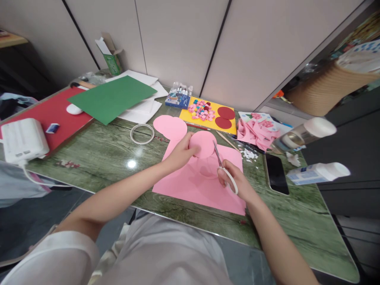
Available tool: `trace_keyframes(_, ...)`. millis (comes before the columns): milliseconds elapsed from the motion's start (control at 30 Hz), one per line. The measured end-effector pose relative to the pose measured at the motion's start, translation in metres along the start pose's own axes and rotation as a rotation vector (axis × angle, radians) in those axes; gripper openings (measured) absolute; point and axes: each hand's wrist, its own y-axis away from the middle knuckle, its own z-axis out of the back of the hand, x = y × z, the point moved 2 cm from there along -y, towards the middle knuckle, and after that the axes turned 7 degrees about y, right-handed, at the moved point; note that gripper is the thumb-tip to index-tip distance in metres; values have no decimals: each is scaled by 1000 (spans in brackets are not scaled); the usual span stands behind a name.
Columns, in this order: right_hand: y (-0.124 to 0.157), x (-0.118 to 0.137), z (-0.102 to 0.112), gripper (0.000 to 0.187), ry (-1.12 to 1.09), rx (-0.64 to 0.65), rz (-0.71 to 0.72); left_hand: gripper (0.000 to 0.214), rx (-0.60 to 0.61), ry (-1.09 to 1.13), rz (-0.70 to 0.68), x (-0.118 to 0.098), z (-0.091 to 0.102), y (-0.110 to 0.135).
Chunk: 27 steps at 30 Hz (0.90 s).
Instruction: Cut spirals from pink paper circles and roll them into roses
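Note:
My left hand (179, 152) pinches a round pink paper piece (204, 143) and holds it up above a large pink sheet (196, 184) on the green table (103, 152). My right hand (233, 180) grips white-handled scissors (222, 166), whose blades point up and meet the right edge of the round piece. A cut pink circle (170, 126) lies flat just behind my left hand.
A white tape ring (142, 133) lies left of the pink circle. Behind are a yellow sheet (190, 118) with small coloured discs and two red circles, a marker box (178, 98), pink scraps (258, 132), green paper (114, 97). A phone (276, 173) and two bottles sit right.

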Motion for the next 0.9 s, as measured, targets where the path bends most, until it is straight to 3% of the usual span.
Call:
trace_keyframes(333, 0, 0, -1, 24, 12, 8, -4, 12, 1, 75, -1, -2, -1, 2)
trace_keyframes(600, 0, 2, -1, 24, 4, -18, 1, 13, 87, 52, 34, 1, -3, 4)
trace_keyframes(900, 0, 3, -2, 28, 14, -33, -20, 13, 33, 12, 21, 0, -2, 3)
